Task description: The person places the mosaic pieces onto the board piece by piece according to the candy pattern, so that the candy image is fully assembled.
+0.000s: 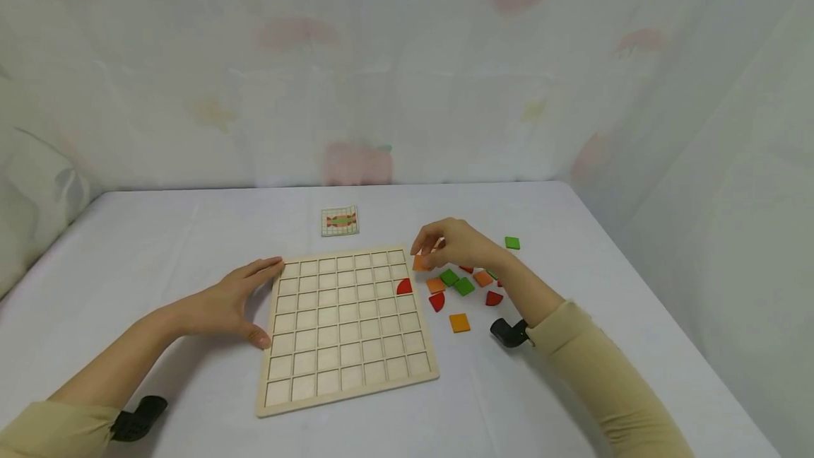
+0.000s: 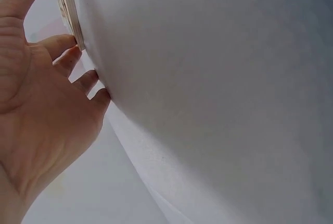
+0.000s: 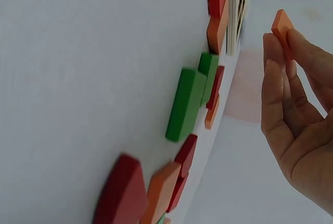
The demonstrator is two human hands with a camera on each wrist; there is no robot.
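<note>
A wooden grid board (image 1: 343,331) lies flat on the white table, with one red quarter-circle tile (image 1: 404,287) set in a cell near its right edge. My left hand (image 1: 238,300) rests open against the board's left edge (image 2: 70,10), fingers straight. My right hand (image 1: 454,246) hovers just right of the board's top right corner and pinches an orange tile (image 1: 421,263) between thumb and fingertips; the orange tile (image 3: 281,25) shows in the right wrist view too. Loose orange, green and red tiles (image 1: 463,287) lie scattered below that hand.
A small pattern card (image 1: 340,220) lies behind the board. A lone green tile (image 1: 511,242) sits farther right, and an orange tile (image 1: 459,322) lies nearer me. Pale curtains enclose the table on three sides.
</note>
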